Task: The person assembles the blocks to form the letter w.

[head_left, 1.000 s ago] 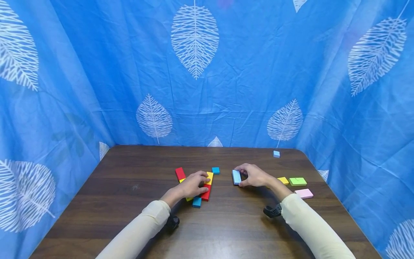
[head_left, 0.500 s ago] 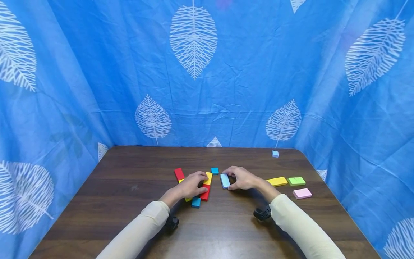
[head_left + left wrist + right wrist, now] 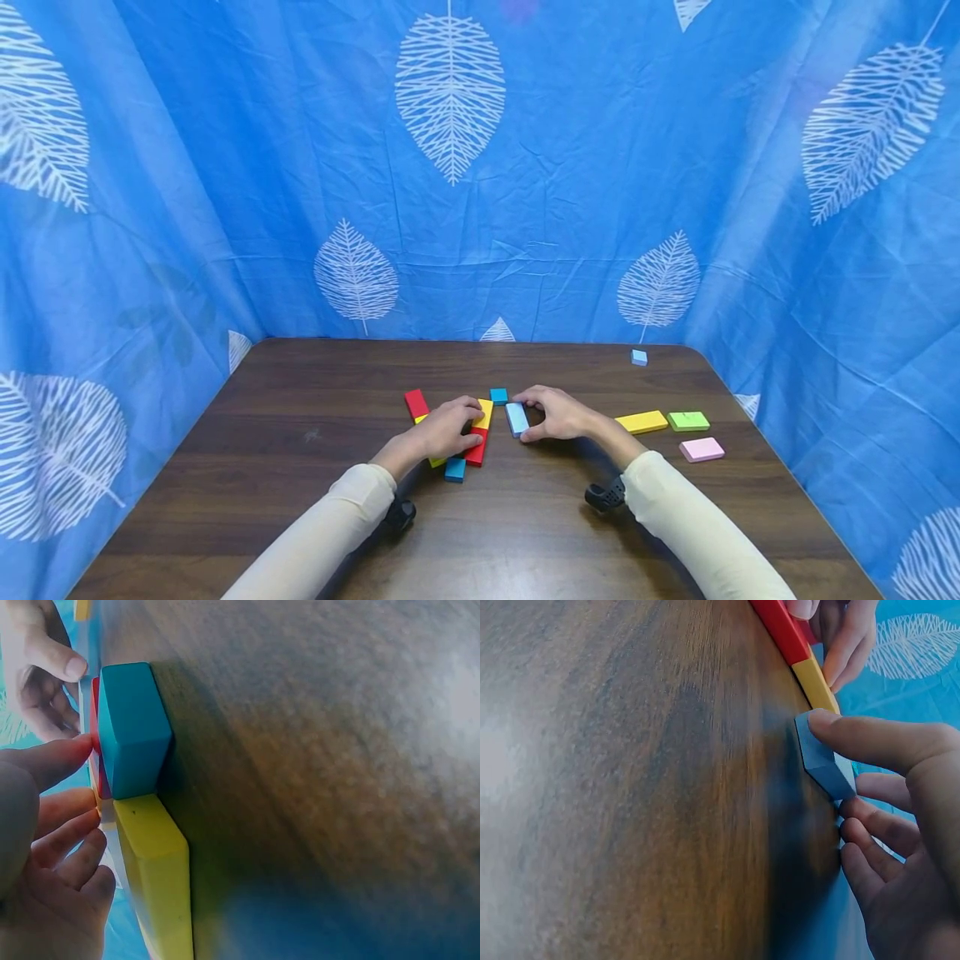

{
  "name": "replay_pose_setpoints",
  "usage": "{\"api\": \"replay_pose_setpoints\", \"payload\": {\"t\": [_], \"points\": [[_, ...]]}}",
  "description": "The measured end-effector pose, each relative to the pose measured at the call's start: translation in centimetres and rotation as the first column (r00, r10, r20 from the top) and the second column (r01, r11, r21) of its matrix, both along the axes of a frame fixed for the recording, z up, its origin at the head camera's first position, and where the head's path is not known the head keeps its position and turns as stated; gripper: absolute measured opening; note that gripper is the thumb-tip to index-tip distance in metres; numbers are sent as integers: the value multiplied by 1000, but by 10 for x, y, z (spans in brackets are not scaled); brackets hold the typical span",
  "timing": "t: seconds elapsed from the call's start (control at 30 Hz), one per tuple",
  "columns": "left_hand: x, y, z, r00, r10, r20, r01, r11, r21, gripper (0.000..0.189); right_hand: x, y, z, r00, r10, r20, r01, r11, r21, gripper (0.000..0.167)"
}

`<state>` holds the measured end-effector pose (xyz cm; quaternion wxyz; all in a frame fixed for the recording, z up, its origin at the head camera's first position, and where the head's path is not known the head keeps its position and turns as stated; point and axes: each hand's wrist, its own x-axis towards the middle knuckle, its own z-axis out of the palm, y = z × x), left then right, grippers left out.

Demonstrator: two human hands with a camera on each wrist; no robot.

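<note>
In the head view my right hand (image 3: 562, 414) pinches a light blue block (image 3: 517, 419) between thumb and fingers, low over the table. Just left of it, a yellow block (image 3: 487, 412) and a red block (image 3: 476, 452) lie end to end. My left hand (image 3: 441, 429) rests over these, thumb on the red one and fingertips at the yellow one. A teal block (image 3: 454, 470) sits at the near end, a smaller teal block (image 3: 498, 397) at the far end. Another red block (image 3: 417, 403) and a yellow block (image 3: 159, 877) form the left side, partly hidden by the left hand.
On the right lie a long yellow block (image 3: 642, 422), a green block (image 3: 688, 421) and a pink block (image 3: 702, 450). A small pale blue block (image 3: 639, 357) is near the table's far right corner. Blue leaf-patterned curtains (image 3: 480, 275) enclose the table (image 3: 525, 533).
My right hand has moved left with the light blue block, bringing it close to the yellow and red blocks, and the block has tilted slightly. The left hand has stayed in place.
</note>
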<state>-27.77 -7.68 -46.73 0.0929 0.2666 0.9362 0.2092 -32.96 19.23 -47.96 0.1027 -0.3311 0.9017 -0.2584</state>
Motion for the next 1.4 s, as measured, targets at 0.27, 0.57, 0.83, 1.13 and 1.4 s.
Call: {"api": "replay_pose_setpoints", "payload": {"t": [0.27, 0.57, 0.83, 1.13, 1.4], "points": [[1, -1, -1, 1000, 3, -5, -2, 1000, 14, 47, -3, -2, 0, 1000, -28, 15, 28, 1000, -10, 60], [0, -1, -1, 1000, 12, -6, -12, 1000, 18, 48, -8, -1, -1, 999, -28, 35, 29, 999, -21, 60], [-2, -2, -2, 1000, 5, -9, -5, 1000, 19, 48, -8, -2, 1, 999, -31, 44, 32, 999, -20, 61], [-1, -2, 0, 1000, 6, -4, -6, 1000, 22, 48, -9, 0, 1, 997, -35, 63, 37, 999, -24, 63], [-1, -3, -1, 1000, 2, -9, -2, 1000, 25, 48, -6, 6, 9, 995, -17, 94, 22, 998, -55, 66]]}}
